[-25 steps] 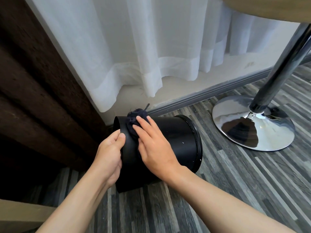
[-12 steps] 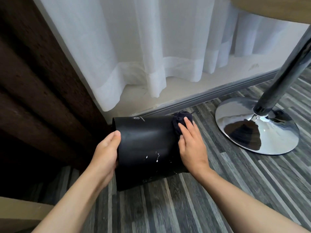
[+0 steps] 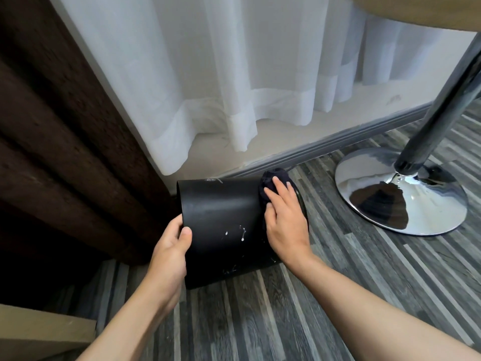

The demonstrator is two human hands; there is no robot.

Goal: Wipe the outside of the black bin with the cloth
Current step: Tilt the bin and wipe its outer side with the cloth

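Observation:
The black bin [image 3: 221, 217] lies on its side on the striped grey floor, its base to the left and its rim to the right. White specks mark its near side. My left hand [image 3: 170, 246] grips the base edge, thumb on the wall. My right hand [image 3: 285, 217] presses a dark cloth [image 3: 270, 181] flat against the bin's wall by the rim. Most of the cloth is hidden under my fingers.
A chrome table base [image 3: 400, 191] with its slanted pole [image 3: 442, 100] stands on the floor at the right. White sheer curtains [image 3: 234, 74] hang behind the bin, a dark brown curtain [image 3: 52, 139] at the left. A beige box corner [image 3: 39, 332] sits at the lower left.
My right hand slid the cloth along the bin from near the base to the rim end. The white specks on the wall came into view. My left hand kept its hold.

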